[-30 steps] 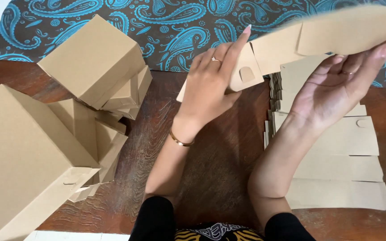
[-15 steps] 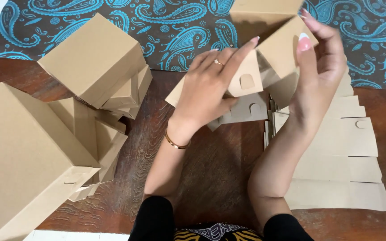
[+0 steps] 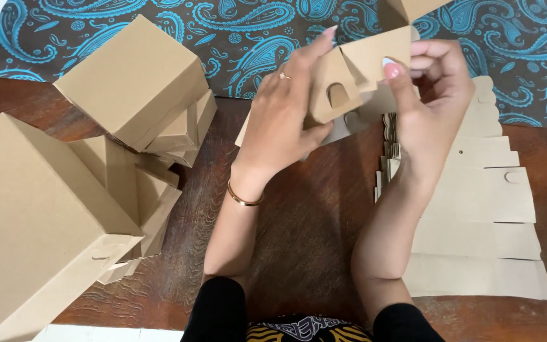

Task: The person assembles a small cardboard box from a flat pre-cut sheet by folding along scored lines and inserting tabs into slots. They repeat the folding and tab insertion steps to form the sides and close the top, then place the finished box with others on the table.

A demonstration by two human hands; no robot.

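I hold a partly folded brown cardboard box blank [image 3: 356,69] up over the wooden table [image 3: 311,228], between both hands. My left hand [image 3: 283,123] grips its left side, a flap with a rounded notch, fingers stretched up along the card. My right hand [image 3: 435,95] pinches the right panel, thumb on the front. The top of the blank runs out of the frame. Under my right arm lies a fanned stack of flat box blanks [image 3: 482,215].
Several folded brown boxes [image 3: 131,79] are piled at the left, the biggest one [image 3: 30,221] at the near left corner. A blue paisley cloth [image 3: 235,38] covers the far side of the table.
The flat blank has been drawn in and folded into a box shape. My right hand moved left from the far right onto the blank's right panel; my left hand kept its grip.
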